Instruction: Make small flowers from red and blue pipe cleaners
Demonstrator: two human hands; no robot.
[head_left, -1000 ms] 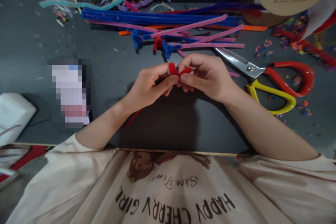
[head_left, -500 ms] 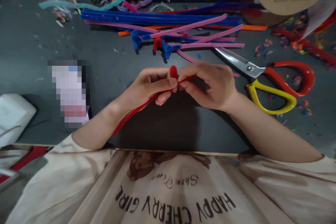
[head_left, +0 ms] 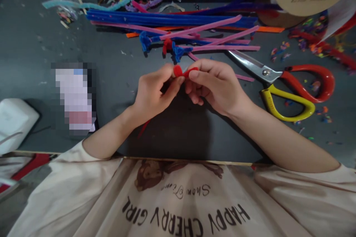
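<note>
In the head view, the left hand [head_left: 152, 90] pinches a bent red pipe cleaner [head_left: 177, 70] between thumb and fingers; the right hand [head_left: 218, 83] pinches it just beside, thumb closed against finger. It is above the dark table [head_left: 116, 63], between the phone [head_left: 75, 96] and the scissors [head_left: 267, 74], near some pink pipe cleaners [head_left: 228, 48].

My bare left hand [head_left: 155, 87] and bare right hand [head_left: 218, 81] sit close together, thumbs [head_left: 207, 77] pinched toward bent forefingers [head_left: 204, 65], bare forearms [head_left: 278, 129] slanting inward.
</note>
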